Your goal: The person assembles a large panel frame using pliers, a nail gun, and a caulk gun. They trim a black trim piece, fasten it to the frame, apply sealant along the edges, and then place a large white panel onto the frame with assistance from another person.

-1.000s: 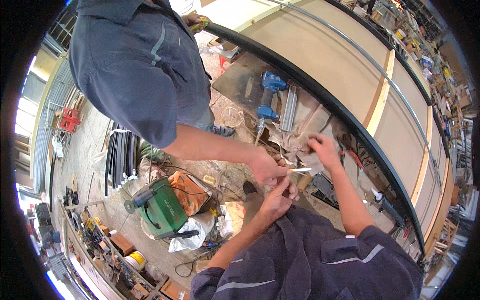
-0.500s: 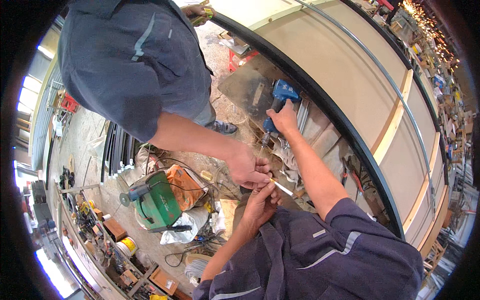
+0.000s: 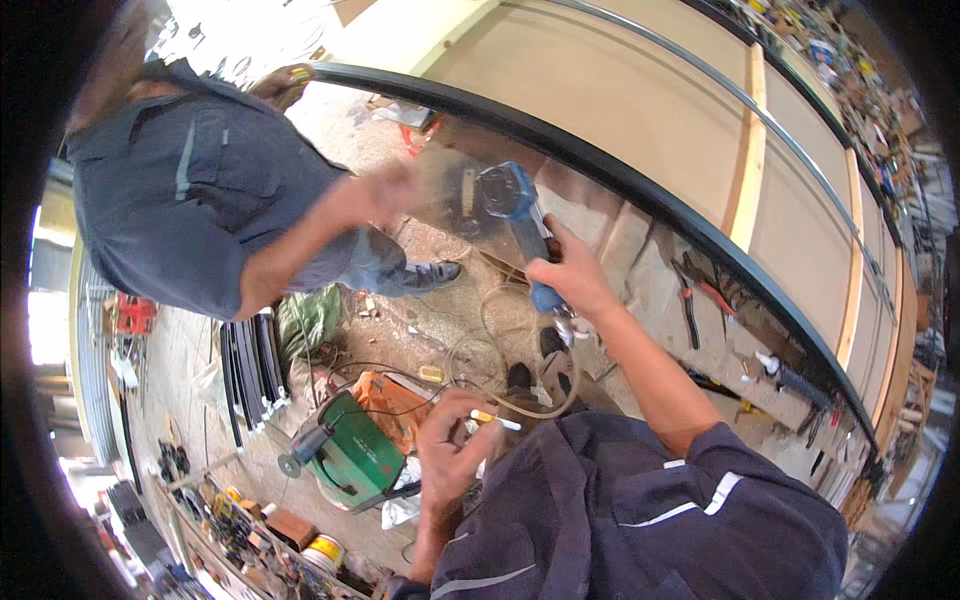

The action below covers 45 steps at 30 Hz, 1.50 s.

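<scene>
In my left hand (image 3: pixel 447 450), at the lower middle, a cigarette (image 3: pixel 507 424) with a white body and orange filter is pinched between the fingers. My right hand (image 3: pixel 575 270) is wrapped around the handle of a blue air nail gun (image 3: pixel 510 190). The gun's head points up and away, beside the black-edged panel frame. From the handle's lower end, near a metal fitting, a pale air hose (image 3: pixel 548 413) loops toward my legs. Opposite me, a co-worker's hand (image 3: pixel 385 193) is blurred by motion and apart from both of mine.
A large beige panel (image 3: pixel 600 110) with black edging and wooden battens stretches along the right. Pliers (image 3: pixel 690 315) and other hand tools lie beneath its edge. A green machine (image 3: pixel 355 450) stands at lower left, near black strips (image 3: pixel 250 370) and a crowded shelf.
The co-worker's hand has pulled away from my left hand, which keeps the cigarette. My left hand has shifted left. My right hand has tilted the nail gun and swung its head upward and left.
</scene>
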### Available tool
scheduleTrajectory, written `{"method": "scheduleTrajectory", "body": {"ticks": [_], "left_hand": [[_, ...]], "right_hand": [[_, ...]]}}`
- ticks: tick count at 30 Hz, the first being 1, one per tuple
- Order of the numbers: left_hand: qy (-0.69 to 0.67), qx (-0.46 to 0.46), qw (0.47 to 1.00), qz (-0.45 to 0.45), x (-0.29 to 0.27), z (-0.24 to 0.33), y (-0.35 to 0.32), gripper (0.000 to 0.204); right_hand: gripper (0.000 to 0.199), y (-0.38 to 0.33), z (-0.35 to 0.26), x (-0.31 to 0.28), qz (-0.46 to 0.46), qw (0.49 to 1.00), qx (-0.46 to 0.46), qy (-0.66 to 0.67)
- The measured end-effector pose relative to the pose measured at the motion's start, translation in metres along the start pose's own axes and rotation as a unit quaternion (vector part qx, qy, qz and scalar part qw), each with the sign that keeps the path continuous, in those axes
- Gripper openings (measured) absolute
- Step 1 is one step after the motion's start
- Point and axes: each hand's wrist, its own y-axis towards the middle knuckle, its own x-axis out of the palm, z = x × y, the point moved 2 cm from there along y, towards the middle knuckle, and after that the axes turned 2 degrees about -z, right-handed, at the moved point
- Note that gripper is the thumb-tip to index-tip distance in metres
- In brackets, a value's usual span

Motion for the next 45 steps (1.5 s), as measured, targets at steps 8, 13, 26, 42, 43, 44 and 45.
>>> {"method": "scheduleTrajectory", "body": {"ticks": [8, 13, 26, 42, 43, 44, 45], "left_hand": [[0.049, 0.187, 0.929, -0.315, 0.07, 0.075, 0.042, 0.022], [-0.084, 0.387, 0.755, -0.523, 0.199, 0.126, 0.027, 0.011], [-0.329, 0.264, 0.619, -0.663, 0.471, 0.112, -0.196, 0.008], [0.225, 0.105, 0.648, -0.72, 0.764, -0.107, -0.302, 0.025], [0.227, 0.135, 0.647, -0.715, 0.786, -0.118, -0.305, 0.025], [0.233, 0.131, 0.649, -0.712, 0.809, -0.129, -0.305, 0.025], [0.239, 0.124, 0.647, -0.713, 0.833, -0.141, -0.307, 0.025]], "right_hand": [[0.024, -0.18, -0.02, -0.124, 0.038, 0.99, 0.131, 0.024], [0.018, -0.322, -0.002, -0.193, 0.296, 0.944, 0.078, 0.123], [0.015, -0.698, 0.151, -0.295, 0.751, 0.644, 0.051, 0.133], [0.012, -0.997, 0.198, -0.44, 0.875, 0.467, 0.123, -0.021], [0.014, -1.01, 0.193, -0.46, 0.875, 0.47, 0.113, -0.033], [0.015, -1.02, 0.169, -0.483, 0.868, 0.491, 0.078, -0.004], [0.021, -1.033, 0.162, -0.506, 0.865, 0.495, 0.079, 0.029]]}}
